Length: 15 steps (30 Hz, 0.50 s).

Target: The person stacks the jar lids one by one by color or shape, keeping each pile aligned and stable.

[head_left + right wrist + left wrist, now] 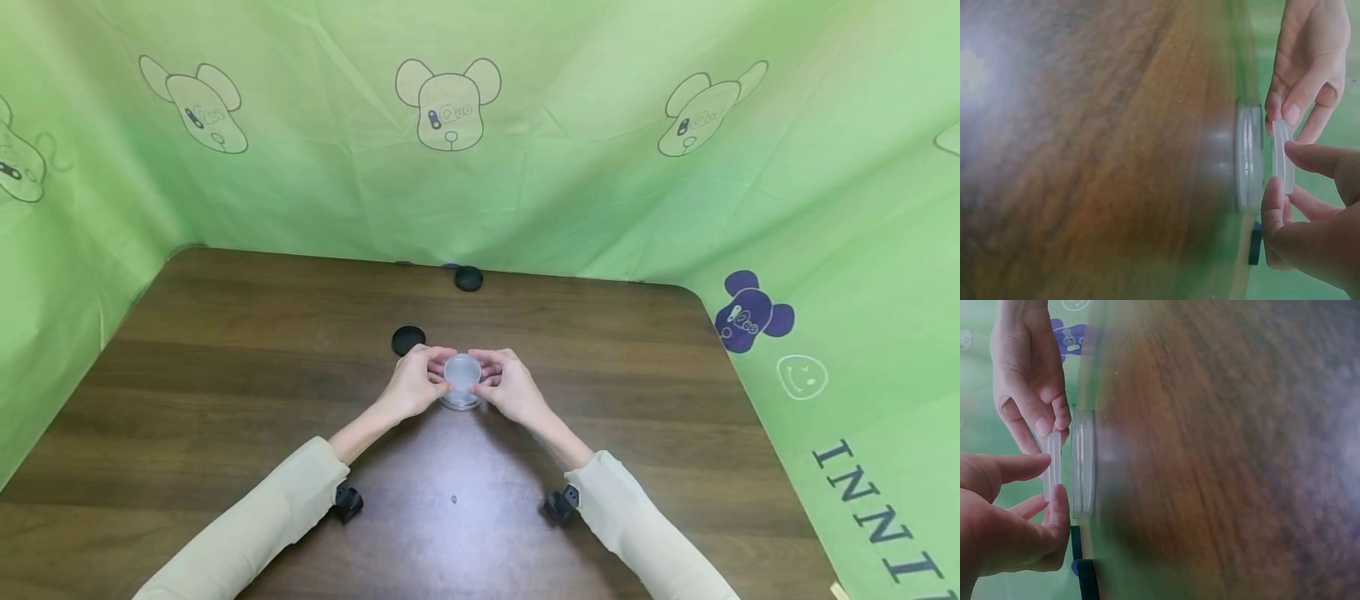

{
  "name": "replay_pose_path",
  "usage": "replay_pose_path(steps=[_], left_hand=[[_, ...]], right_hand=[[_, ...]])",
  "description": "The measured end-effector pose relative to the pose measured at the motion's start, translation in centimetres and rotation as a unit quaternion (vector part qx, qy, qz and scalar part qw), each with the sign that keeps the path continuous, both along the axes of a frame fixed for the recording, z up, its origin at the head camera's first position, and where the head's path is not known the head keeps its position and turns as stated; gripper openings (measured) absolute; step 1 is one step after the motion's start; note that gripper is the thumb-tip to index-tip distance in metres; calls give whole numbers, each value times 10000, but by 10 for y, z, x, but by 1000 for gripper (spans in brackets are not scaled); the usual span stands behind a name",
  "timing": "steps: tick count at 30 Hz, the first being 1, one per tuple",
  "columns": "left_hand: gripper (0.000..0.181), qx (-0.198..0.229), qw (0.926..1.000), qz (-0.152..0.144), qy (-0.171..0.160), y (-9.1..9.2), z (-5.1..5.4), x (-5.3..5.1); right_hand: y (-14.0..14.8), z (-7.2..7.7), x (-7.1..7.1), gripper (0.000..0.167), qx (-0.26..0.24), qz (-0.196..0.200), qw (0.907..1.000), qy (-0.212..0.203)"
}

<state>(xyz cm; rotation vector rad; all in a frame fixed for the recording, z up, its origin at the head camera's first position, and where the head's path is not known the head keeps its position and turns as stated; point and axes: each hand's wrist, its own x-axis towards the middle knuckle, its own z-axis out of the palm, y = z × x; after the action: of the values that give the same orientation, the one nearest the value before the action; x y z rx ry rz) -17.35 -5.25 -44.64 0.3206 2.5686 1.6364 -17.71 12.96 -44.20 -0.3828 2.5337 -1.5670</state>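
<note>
Both hands hold a small round translucent container with a low rim, seen edge-on in the left wrist view. My left hand pinches its left side between thumb and fingers. On the opposite side my right hand pinches it the same way. Just beneath, a wider clear round dish rests on the table, mostly covered in the head view. Both wrist views show a narrow gap between the small container and the wider dish.
A black round disc, like a lid, lies just beyond the left hand. Another black disc sits at the far edge of the brown wooden table. Green printed cloth hangs around the back and sides.
</note>
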Motion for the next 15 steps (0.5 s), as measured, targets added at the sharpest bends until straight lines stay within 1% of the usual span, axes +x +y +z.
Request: replay_pose_path(steps=[8,11,15], left_hand=[[45,-198,9997,-37,-114,-1,-1,-1],[45,-278,9996,-68,-45,0,-2,-2],[45,-502,9984,-184,176,0,-3,-3]], right_hand=[[-2,-4,-2,49,156,120,9998,56],[-2,-4,-3,49,211,175,9996,51],[-3,-3,-3,49,328,217,9992,49]])
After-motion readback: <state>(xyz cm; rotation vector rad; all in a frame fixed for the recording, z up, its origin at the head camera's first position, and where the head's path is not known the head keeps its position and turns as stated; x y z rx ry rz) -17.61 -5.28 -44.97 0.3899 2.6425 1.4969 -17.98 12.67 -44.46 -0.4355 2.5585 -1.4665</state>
